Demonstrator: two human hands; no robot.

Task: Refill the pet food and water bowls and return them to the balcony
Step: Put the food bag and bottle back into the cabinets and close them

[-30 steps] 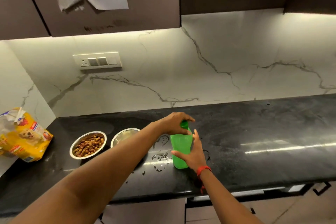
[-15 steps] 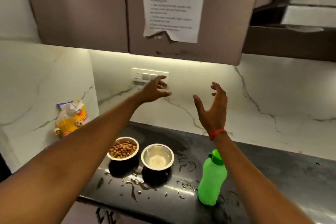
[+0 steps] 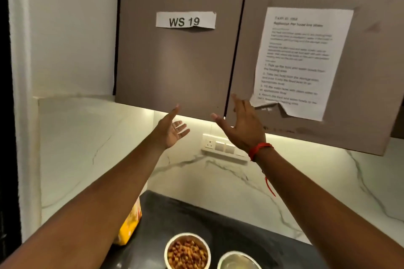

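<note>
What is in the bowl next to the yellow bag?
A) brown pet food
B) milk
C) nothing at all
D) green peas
A: the bowl nearest the yellow bag is heaped with brown kibble pieces, while the other bowl to its right holds no kibble.

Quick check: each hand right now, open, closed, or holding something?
Left hand: open, fingers spread, holding nothing.
Right hand: open, raised, holding nothing.
</note>
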